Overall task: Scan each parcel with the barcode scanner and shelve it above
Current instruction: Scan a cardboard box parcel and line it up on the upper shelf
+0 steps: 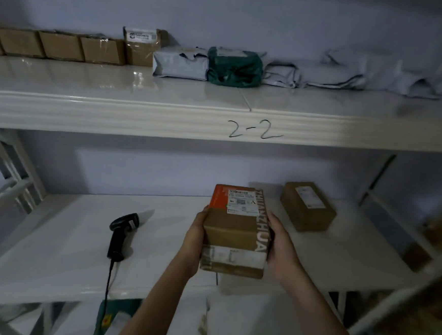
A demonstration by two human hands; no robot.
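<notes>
- Two hands hold one parcel (pixel 236 232) at lower centre of the frame, above the lower shelf (pixel 63 247). The left hand (pixel 195 242) grips its left side and the right hand (pixel 282 246) its right side, fingers curled round the edges.
- The parcel is a brown carton with an orange far end and a white label on top; its long axis runs from the person toward the back wall, label end farthest away.
- The barcode scanner (pixel 120 234) lies on the lower shelf, left of the parcel and apart from it, head toward the wall, handle toward the front edge; its cable drops over that edge.
- A second brown carton (pixel 308 206) rests on the lower shelf to the right, turned at an angle, near the held parcel but not touching it.
- The upper shelf (pixel 165 120), marked "2-2" on its front lip, carries a row along the wall: brown boxes (pixel 60 46) at left, grey mailer bags (pixel 180 63) and a green bag (pixel 234 68) at centre, more grey bags to the right.
- A bare strip of the upper shelf lies in front of that row.
</notes>
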